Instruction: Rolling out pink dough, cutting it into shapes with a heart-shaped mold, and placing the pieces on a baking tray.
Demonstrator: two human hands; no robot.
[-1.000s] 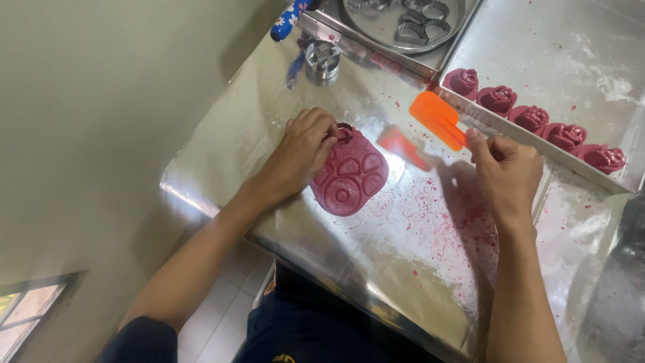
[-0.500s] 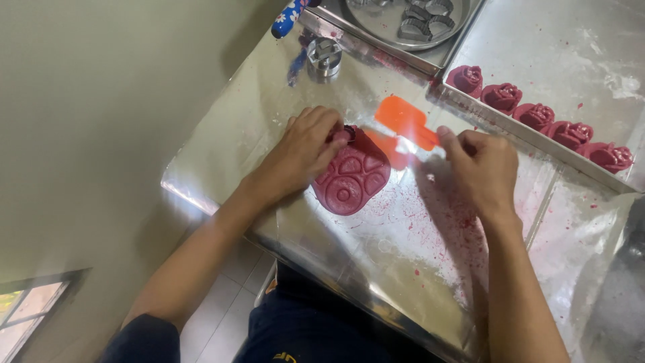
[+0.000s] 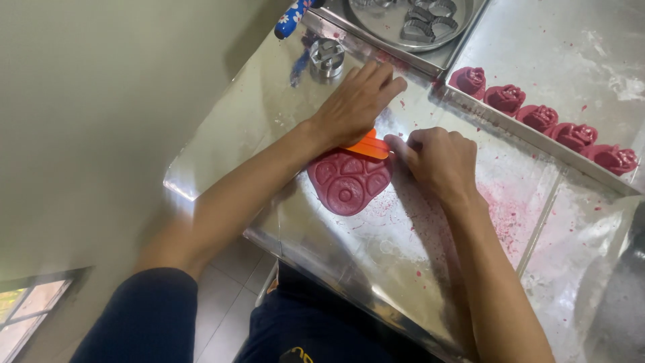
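Stainless counter (image 3: 430, 269), red crumbs scattered across it. Flat dark-red dough slab (image 3: 349, 183) with stamped round marks lies near the front edge. Left hand (image 3: 356, 101) rests flat at the slab's far edge, fingers together and extended, covering part of an orange scraper (image 3: 368, 146). Right hand (image 3: 440, 158) curled, fingers pinching the scraper's right end. Five red dough roses (image 3: 537, 115) line a tray rim; metal cutter (image 3: 327, 55) just beyond the left hand.

The left hand (image 3: 353, 101) is covering most of the orange scraper (image 3: 368, 146); the round tray (image 3: 410, 17) of metal cutters is running off the top edge.
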